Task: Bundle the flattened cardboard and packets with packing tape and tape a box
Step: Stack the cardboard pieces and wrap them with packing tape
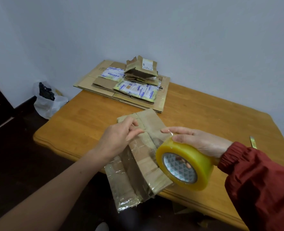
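Observation:
A flattened brown cardboard box (pixel 138 160) with old clear tape on it lies on the wooden table (pixel 91 114) and hangs over the near edge. My left hand (pixel 119 135) rests on it with the fingertips pinching at the tape near its centre seam. My right hand (pixel 193 139) grips a large roll of yellowish packing tape (pixel 184 165) held just above the box's right side, its forefinger stretched out under a clear strip of tape. A stack of flattened cardboard and printed packets (pixel 129 84) lies at the table's far corner.
A white plastic bag (pixel 46 100) with dark contents sits on the floor left of the table. A thin yellow-green blade-like item (pixel 253 142) lies near the table's right edge. A pale wall stands behind the table.

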